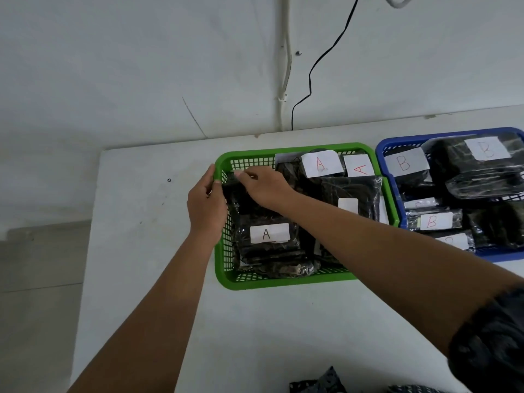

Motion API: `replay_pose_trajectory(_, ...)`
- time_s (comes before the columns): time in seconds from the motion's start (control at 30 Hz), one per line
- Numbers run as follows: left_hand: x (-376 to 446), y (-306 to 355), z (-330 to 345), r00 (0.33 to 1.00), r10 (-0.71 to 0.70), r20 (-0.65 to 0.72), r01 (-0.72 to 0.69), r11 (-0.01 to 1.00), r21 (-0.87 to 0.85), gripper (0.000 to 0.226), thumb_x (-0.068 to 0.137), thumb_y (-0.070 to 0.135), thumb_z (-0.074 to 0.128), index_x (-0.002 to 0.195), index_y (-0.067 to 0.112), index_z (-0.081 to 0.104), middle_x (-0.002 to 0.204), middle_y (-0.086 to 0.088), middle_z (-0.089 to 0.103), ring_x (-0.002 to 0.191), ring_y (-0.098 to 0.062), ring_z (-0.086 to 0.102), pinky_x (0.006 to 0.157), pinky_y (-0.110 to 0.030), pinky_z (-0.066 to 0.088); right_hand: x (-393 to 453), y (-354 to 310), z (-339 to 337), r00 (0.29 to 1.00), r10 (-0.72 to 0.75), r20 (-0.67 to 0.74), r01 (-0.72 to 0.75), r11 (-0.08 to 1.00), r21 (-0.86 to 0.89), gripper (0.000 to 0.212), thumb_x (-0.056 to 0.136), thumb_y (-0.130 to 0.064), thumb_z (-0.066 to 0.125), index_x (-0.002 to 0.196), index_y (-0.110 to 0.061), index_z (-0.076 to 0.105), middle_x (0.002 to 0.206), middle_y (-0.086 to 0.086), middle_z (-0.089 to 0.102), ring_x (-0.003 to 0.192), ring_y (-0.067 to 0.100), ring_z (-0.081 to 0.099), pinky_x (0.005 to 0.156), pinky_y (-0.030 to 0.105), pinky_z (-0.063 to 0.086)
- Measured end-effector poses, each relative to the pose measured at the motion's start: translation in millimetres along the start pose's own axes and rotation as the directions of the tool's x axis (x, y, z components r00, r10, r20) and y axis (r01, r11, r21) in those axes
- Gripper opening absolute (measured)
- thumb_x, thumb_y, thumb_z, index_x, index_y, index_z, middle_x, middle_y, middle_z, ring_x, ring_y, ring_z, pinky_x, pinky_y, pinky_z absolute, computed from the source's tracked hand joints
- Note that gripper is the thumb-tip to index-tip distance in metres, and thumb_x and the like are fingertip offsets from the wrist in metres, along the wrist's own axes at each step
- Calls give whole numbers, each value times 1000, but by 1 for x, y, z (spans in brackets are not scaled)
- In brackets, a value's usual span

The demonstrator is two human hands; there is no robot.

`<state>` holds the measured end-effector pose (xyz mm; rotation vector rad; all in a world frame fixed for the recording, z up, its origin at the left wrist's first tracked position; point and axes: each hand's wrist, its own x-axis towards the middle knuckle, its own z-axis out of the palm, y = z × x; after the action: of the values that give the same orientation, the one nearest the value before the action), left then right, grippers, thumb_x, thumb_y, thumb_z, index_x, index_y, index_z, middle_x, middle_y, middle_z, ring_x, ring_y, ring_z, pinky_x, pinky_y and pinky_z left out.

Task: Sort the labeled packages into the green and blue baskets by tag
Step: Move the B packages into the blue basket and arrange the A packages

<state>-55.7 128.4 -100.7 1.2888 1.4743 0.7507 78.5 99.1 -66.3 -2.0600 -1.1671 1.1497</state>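
- Settling a black package (255, 222) tagged A into the green basket (224, 268), at the basket's nine o'clock side.
- Left hand (205, 207) and right hand (262, 187) both pinch its far edge.
- Blue basket (381, 154), at three o'clock, holds B packages.
- Next move, likely: letting go once it lies flat.

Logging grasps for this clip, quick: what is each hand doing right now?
Left hand: grips the far end of the A-tagged package at the green basket rim.
Right hand: pinches the same package's far end.
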Motion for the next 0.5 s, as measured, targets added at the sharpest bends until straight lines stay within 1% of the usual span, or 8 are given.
replay_pose_trajectory(0.07, -1, 2, 1, 1000, -6, -6, 6, 1000, 1, 42, 101, 19, 46, 141, 28, 54, 138, 7, 60, 108, -3, 61, 97, -29, 53, 6, 1, 5, 992, 123, -22, -120, 988, 96, 41, 95, -53, 58, 82, -15, 68, 78, 2, 66, 84, 26, 67, 78, 39, 59)
replay_pose_trajectory(0.13, -1, 3, 2, 1000, -2, -18, 2, 1000, 8, 42, 101, 18, 46, 142, 28, 53, 138, 7, 59, 108, -3, 60, 98, -28, 52, 9, 1, 8, 984, 172, -37, -167, 978, 123, 46, 89, -54, 65, 67, -14, 61, 74, 6, 66, 81, 27, 70, 78, 45, 61)
replay_pose_trajectory(0.2, -2, 4, 2, 1000, 0, -19, 0, 1000, 20, 42, 101, 17, 46, 142, 27, 53, 138, 7, 59, 110, -4, 59, 99, -28, 51, 7, 1, 8, 986, 164, -25, -159, 977, 144, 44, 86, -52, 71, 72, -11, 67, 82, 7, 72, 83, 23, 71, 77, 43, 62)
replay_pose_trajectory(0.27, -2, 4, 1, 1000, 3, -13, -3, 1000, 7, 43, 101, 16, 46, 142, 25, 54, 139, 5, 59, 117, -6, 58, 103, -30, 50, 4, 4, 6, 996, 72, 58, -81, 984, 157, 33, 83, -48, 76, 88, -15, 74, 92, 2, 73, 88, 18, 70, 81, 41, 62)
replay_pose_trajectory(0.33, -2, 5, 1, 1000, 3, -12, -3, 1000, 1, 43, 100, 14, 46, 142, 23, 54, 140, 5, 58, 121, -7, 57, 105, -30, 48, 0, 10, 1, 993, -50, 111, 40, 995, 90, 22, 81, -38, 81, 92, -20, 75, 92, -1, 73, 88, 15, 68, 83, 41, 59)
replay_pose_trajectory(0.37, -2, 5, 1, 1000, 3, -12, -3, 1000, -3, 43, 100, 14, 46, 142, 23, 54, 140, 6, 58, 118, -5, 57, 103, -26, 48, -2, 13, -3, 992, -85, 92, 78, 994, 71, 19, 80, -34, 82, 91, -20, 75, 89, -2, 74, 86, 15, 67, 81, 39, 58)
replay_pose_trajectory(0.43, -4, 6, 1, 1000, -3, -18, 3, 1000, -9, 43, 100, 14, 46, 141, 24, 55, 133, 11, 60, 103, 6, 60, 91, -17, 50, -11, 16, -15, 989, -150, -16, 151, 985, 77, 17, 81, -30, 82, 92, -20, 74, 87, -6, 72, 84, 9, 67, 78, 30, 57)
replay_pose_trajectory(0.5, -4, 6, 2, 1000, -4, -22, 4, 1000, -5, 43, 100, 14, 46, 141, 25, 55, 127, 14, 62, 93, 12, 61, 81, -12, 50, -26, 17, -29, 938, -322, -126, 331, 942, 53, 17, 83, -27, 81, 96, -19, 74, 90, -11, 71, 85, 3, 66, 79, 20, 56)
